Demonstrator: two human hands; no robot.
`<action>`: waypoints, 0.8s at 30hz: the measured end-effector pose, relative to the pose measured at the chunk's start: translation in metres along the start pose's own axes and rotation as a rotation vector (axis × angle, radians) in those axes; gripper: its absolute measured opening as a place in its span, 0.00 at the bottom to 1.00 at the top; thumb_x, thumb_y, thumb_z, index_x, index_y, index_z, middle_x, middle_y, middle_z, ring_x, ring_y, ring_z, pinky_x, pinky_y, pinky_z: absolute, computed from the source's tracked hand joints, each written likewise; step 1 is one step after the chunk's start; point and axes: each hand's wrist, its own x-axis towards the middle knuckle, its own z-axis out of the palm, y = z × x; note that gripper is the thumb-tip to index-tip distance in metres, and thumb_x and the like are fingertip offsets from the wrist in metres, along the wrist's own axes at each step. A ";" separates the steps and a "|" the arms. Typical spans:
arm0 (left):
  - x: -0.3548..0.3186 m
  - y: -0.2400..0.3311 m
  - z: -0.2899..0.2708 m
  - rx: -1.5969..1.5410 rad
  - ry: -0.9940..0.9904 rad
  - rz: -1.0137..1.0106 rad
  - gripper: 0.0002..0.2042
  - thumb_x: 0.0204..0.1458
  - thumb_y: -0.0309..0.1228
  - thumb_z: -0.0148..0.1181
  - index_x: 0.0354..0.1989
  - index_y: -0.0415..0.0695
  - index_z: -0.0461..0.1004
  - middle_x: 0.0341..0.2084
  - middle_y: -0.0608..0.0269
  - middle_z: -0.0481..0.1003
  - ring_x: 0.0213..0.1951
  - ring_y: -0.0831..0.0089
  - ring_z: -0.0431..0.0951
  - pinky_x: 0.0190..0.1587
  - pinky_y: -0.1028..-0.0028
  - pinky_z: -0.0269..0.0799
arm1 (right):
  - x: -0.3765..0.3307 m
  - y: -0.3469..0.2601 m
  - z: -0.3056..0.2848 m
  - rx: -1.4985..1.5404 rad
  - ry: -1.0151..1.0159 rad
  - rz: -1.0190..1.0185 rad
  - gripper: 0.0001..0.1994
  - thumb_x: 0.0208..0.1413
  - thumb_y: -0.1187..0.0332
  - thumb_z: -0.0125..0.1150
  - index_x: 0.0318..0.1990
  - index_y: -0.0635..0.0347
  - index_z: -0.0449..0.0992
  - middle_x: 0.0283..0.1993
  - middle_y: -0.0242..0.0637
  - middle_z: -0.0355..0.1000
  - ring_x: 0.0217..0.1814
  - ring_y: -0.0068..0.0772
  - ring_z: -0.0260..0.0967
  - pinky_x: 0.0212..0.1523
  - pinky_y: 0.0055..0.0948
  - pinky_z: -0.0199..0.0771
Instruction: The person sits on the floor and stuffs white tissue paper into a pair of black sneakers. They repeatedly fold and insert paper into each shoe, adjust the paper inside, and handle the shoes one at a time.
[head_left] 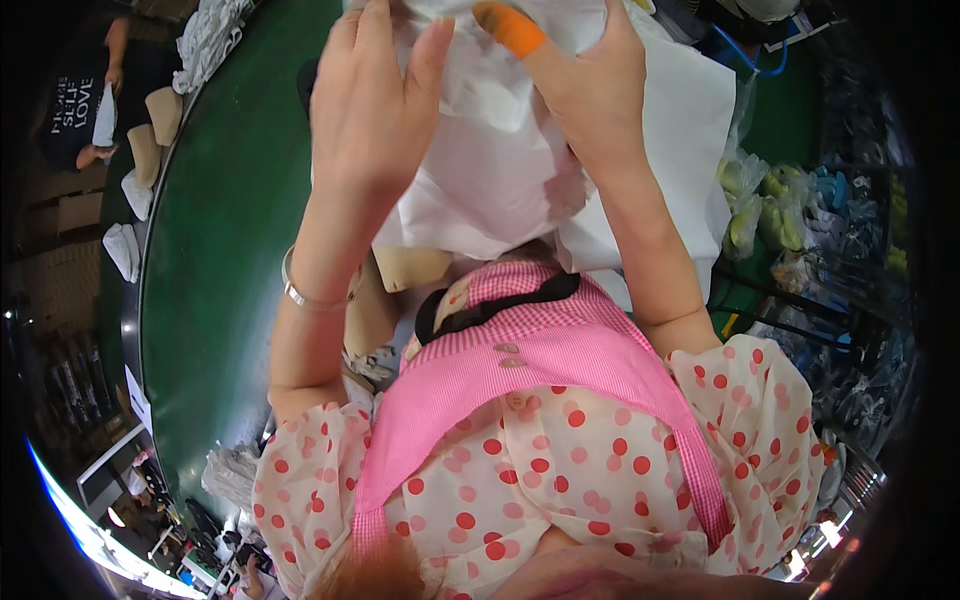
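1. Left hand [375, 115] and right hand [605, 105]: thumbs spread, fingertips cropped, any pinch impossible to tell.
2. A white sheet [490, 165] lies between them, beyond the pink apron [560, 355].
3. The right thumb wears an orange finger cot [511, 31].

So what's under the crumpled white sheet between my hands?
Below the lower edge of the white sheet, a beige piece shows; anything farther underneath is covered.

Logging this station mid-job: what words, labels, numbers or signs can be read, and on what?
Co-worker's dark shirt: large light lettering, legible, but I won't copy its wording.
White material and pink apron: no text seen.
White slip at left: any marks too small to read.
Plastic bags at right: too blurred to read.
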 end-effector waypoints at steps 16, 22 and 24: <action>-0.015 -0.025 0.023 -1.563 -0.099 -0.550 0.21 0.61 0.41 0.50 0.54 0.37 0.67 0.46 0.57 0.75 0.47 0.71 0.76 0.52 0.70 0.71 | 0.018 0.029 0.013 0.469 -0.431 -0.225 0.17 0.53 0.72 0.65 0.51 0.64 0.72 0.42 0.29 0.74 0.40 0.15 0.68 0.37 0.16 0.69; -0.044 -0.058 0.020 -1.995 -0.179 -0.684 0.25 0.58 0.41 0.54 0.59 0.38 0.63 0.52 0.54 0.71 0.53 0.60 0.72 0.56 0.62 0.69 | 0.000 0.013 0.027 0.489 -0.342 0.064 0.15 0.55 0.68 0.63 0.49 0.62 0.73 0.42 0.29 0.72 0.39 0.15 0.67 0.37 0.16 0.67; -0.042 -0.059 0.019 -1.775 -0.091 -0.712 0.26 0.58 0.43 0.54 0.59 0.39 0.63 0.53 0.54 0.70 0.54 0.60 0.71 0.57 0.61 0.68 | 0.008 0.040 0.020 0.429 -0.346 -0.011 0.15 0.58 0.64 0.60 0.49 0.62 0.72 0.41 0.28 0.71 0.39 0.16 0.65 0.38 0.17 0.66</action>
